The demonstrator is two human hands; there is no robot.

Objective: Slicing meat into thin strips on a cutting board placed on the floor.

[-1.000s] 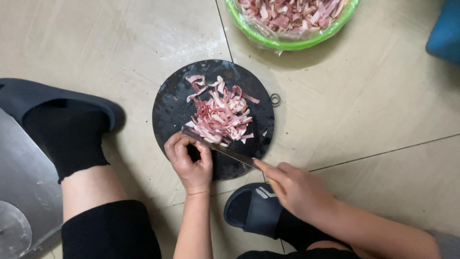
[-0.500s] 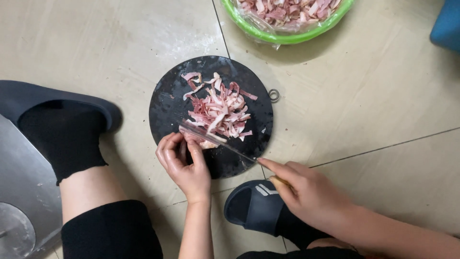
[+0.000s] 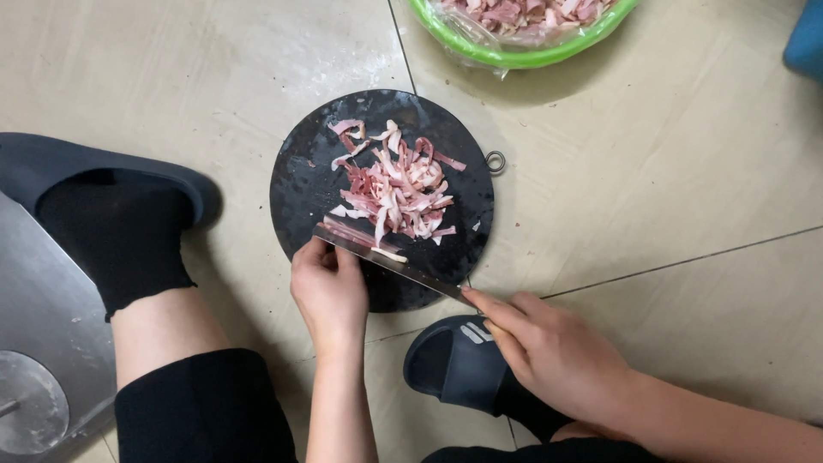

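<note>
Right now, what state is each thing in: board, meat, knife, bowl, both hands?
Board: flat on the floor, part covered with meat.
Meat: cut in strips, piled mid-board.
Uncut meat: at the blade's edge, by the left hand.
Knife: blade down on the board.
Bowl: lined with plastic, holding cut meat.
Left hand: curled against the blade.
Right hand: gripping the knife handle.

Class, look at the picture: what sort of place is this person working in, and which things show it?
Probably a home or back-kitchen floor used for food preparation: a round black cutting board lies directly on beige floor tiles, strips of raw meat are piled on it, and a green basin holds more.
</note>
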